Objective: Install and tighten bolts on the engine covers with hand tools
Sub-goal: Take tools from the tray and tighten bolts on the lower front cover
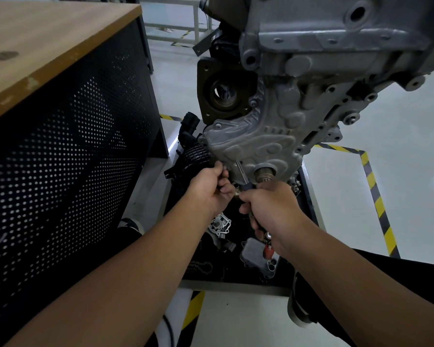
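— How's the light around the engine [298,78]?
— Dim and cool overall. The pale floor [398,171] to its right is brightest, with small white glints of reflected overhead light.
— Shadows?
— Deep below the engine, where the tray [236,271] goes nearly black.
— Sharpness?
— Fair at the centre. Left of the engine, the cabinet [60,146] bows with wide-angle distortion, and its perforated panel shimmers.

Both forearms are bare from wrist to elbow, with no sleeves, gloves, watch or rings showing on the left hand [209,189] or the right hand [271,211]. Black trousers [391,284] cover the leg right of the right forearm. Below that forearm sits a pale grey shoe [295,314] with a thick light sole; a black-and-white shoe [132,225] shows left of the left forearm.
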